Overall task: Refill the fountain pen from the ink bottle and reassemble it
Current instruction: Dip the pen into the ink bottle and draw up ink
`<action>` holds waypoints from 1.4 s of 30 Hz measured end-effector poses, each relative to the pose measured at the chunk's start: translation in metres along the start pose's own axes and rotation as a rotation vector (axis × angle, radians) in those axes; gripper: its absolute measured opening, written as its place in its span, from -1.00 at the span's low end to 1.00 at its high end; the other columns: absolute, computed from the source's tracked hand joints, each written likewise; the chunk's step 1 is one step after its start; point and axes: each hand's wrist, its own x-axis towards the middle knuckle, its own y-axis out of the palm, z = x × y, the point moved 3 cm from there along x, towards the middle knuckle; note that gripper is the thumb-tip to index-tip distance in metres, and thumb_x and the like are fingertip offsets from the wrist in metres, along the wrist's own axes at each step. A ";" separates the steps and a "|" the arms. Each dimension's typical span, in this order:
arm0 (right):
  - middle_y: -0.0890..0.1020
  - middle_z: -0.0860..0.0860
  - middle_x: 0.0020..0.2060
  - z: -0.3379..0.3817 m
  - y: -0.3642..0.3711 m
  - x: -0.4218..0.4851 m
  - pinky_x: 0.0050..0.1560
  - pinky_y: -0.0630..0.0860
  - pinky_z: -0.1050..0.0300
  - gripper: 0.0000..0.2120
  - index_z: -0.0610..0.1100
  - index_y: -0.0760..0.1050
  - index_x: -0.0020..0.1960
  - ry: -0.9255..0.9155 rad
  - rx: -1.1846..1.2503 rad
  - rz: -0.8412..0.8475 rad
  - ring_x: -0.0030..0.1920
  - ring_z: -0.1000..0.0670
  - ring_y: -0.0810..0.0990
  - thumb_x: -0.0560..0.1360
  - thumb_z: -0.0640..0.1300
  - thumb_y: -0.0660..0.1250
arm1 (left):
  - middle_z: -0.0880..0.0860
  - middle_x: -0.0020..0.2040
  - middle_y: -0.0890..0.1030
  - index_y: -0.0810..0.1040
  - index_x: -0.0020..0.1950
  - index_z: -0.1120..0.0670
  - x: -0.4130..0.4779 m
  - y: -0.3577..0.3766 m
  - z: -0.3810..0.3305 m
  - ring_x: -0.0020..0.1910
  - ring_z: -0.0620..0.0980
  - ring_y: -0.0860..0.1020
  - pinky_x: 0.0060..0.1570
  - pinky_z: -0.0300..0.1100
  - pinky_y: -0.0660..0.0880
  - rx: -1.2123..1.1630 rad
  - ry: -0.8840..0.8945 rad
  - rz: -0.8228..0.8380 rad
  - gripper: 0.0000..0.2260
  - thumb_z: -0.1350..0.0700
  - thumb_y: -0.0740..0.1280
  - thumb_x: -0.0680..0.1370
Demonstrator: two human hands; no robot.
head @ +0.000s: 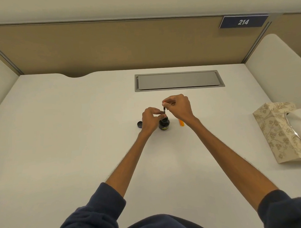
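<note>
Sleeves (92,211) sit at the near edge of the bench (78,134), and both bare forearms reach forward to its middle.

Working zone, middle of the bench:
- The ink bottle (164,125) stands upright with its mouth open.
- The bottle cap (139,124) lies just to its left, apart from it.
- An orange pen barrel (181,122) lies just to its right, detached.

Grip state:
- The left grip (150,118) is curled, with thumb and forefinger drawn together at the bottle mouth. Whether they pinch the bottle neck or the lower end of the pen cannot be told.
- The right grip (178,105) pinches the upper end of the pen section (164,110) between thumb and fingertips. It holds the section upright directly over the bottle mouth, lower end at or just inside the mouth. The nib is not visible.

Step in hand, as judged: filling. The section is over the ink and the barrel is still off.

The next move calls for:
- keeping the section vertical and the bottle steady while ink is drawn;
- lifting straight up, clear of the rim;
- wiping, probably with a tissue, before fitting the barrel.

Further back, a tissue box (278,134) rests at the right edge. A closed cable hatch (179,80) sits near the far edge, and a plate marked 214 (243,22) hangs on the partition beyond.
</note>
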 end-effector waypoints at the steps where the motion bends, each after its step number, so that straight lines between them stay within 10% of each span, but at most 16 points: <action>1: 0.74 0.06 -0.21 0.000 0.000 0.000 -0.03 0.64 0.08 -0.88 -0.09 0.72 -0.09 0.012 0.000 -0.018 -0.21 0.13 0.69 0.44 -0.06 0.48 | 0.13 0.00 0.67 0.72 -0.05 0.20 0.000 0.000 0.000 0.07 0.03 0.57 0.07 -0.20 0.41 -0.004 0.000 -0.001 -0.85 0.18 0.52 0.42; 20: 0.66 0.18 -0.34 -0.001 -0.003 0.001 -0.16 0.54 0.33 -0.86 -0.06 0.69 -0.14 0.034 0.034 -0.079 -0.26 0.23 0.65 0.39 0.00 0.52 | 0.10 -0.04 0.67 0.73 -0.06 0.16 0.005 0.001 0.002 0.06 0.03 0.58 0.06 -0.12 0.47 -0.001 0.008 -0.010 -0.86 0.16 0.52 0.41; 42: 0.70 0.09 -0.22 -0.002 -0.002 0.005 0.03 0.65 0.04 -0.88 -0.05 0.67 -0.02 -0.009 0.080 0.049 -0.16 0.10 0.70 0.45 -0.09 0.46 | 0.15 0.00 0.71 0.71 0.02 0.20 0.004 0.000 0.001 0.00 0.07 0.64 0.04 -0.16 0.50 -0.031 -0.010 0.029 -0.79 0.12 0.49 0.45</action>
